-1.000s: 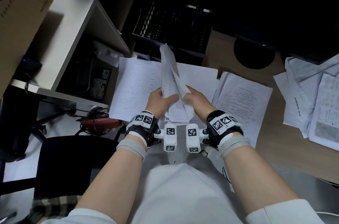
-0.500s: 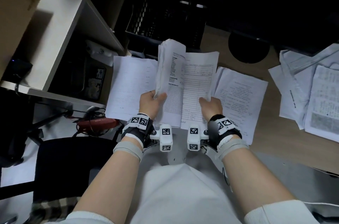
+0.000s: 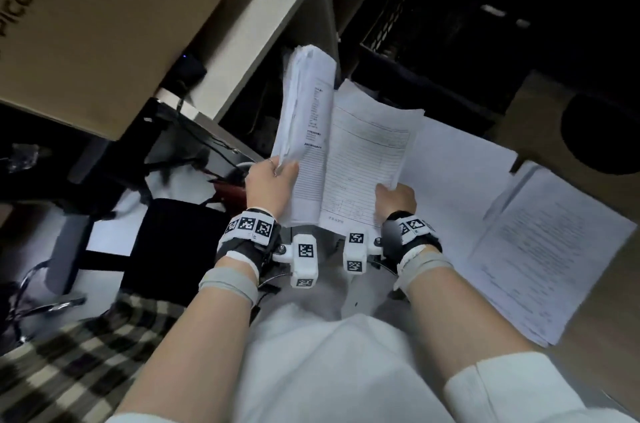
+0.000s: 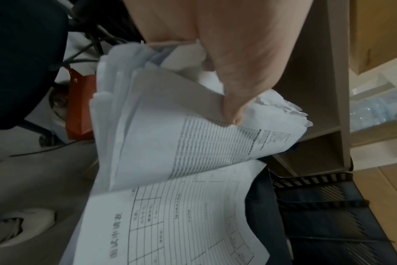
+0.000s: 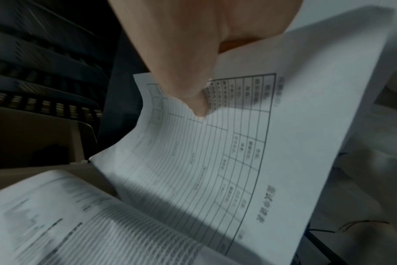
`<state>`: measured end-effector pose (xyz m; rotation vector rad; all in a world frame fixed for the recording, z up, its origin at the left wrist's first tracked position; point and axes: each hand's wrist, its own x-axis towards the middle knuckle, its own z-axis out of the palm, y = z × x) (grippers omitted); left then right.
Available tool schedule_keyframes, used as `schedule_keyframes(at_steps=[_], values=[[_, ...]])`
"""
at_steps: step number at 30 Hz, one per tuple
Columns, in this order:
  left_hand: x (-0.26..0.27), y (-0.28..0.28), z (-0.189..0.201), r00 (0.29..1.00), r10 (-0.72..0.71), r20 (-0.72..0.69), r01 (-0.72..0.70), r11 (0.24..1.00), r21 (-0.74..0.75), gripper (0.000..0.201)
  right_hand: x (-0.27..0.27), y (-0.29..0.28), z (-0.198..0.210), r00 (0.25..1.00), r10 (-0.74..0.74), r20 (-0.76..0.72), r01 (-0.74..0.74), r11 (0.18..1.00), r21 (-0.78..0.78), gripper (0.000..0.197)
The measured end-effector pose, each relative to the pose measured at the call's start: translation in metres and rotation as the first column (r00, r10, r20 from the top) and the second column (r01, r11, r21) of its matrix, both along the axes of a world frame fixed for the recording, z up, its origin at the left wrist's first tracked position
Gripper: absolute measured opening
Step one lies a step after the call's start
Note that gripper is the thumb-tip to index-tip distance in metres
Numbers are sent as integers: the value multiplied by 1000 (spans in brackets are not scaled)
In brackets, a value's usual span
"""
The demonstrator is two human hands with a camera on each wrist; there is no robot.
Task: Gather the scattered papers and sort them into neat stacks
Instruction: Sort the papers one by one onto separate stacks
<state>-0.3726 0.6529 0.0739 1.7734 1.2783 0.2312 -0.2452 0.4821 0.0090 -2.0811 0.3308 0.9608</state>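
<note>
I hold a thick bundle of white papers (image 3: 311,131) up in front of me, spread apart like a book. My left hand (image 3: 273,180) grips the curled left part of the bundle (image 4: 193,136), thumb on the printed page. My right hand (image 3: 394,195) pinches the lower right edge of a ruled form sheet (image 3: 363,162), thumb pressing its table (image 5: 215,147). On the wooden desk (image 3: 602,336) to the right lie a blank sheet (image 3: 457,173) and a neat stack of printed pages (image 3: 540,259).
A cardboard box (image 3: 104,24) sits on a pale shelf unit (image 3: 277,17) at upper left. Black mesh trays (image 3: 433,34) stand behind the papers. A black chair (image 3: 173,249), cables and a red object (image 3: 232,192) are on the floor at left.
The bundle, held edge-on a second ago, has been opened out to show a form sheet. My view has swung left, so the desk's right-hand paper pile is out of sight.
</note>
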Motion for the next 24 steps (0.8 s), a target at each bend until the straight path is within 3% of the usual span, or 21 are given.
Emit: schedule_keyframes(at_steps=[4, 8, 10, 14, 16, 20, 22, 24], values=[[-2, 22, -2, 1000, -25, -1, 25, 1000, 19, 20, 3, 31, -15, 1000, 4, -30, -5, 1000, -7, 18], [-7, 38, -15, 999, -30, 33, 31, 998, -57, 13, 1, 64, -35, 994, 19, -104, -14, 999, 48, 17], [-8, 42, -23, 998, -33, 52, 38, 995, -92, 19, 0, 72, -38, 994, 15, -111, -6, 997, 82, 31], [-2, 41, -37, 997, -40, 70, 52, 982, -180, 25, 1, 67, -26, 988, -33, -151, 58, 985, 164, 67], [6, 34, -37, 994, -44, 96, 65, 971, -228, 26, 3, 57, -19, 997, -25, -69, 36, 988, 151, 80], [30, 12, -36, 990, -41, 138, 84, 944, -319, 53, 11, 37, 10, 991, 35, 133, -63, 975, 212, 69], [43, -4, -29, 986, -33, 166, 97, 915, -392, 44, 15, 33, 27, 993, 87, 84, -112, 927, 358, 64], [53, -19, -20, 976, -18, 217, 123, 868, -481, 33, 17, 24, 42, 987, 152, 50, -157, 874, 459, 72]])
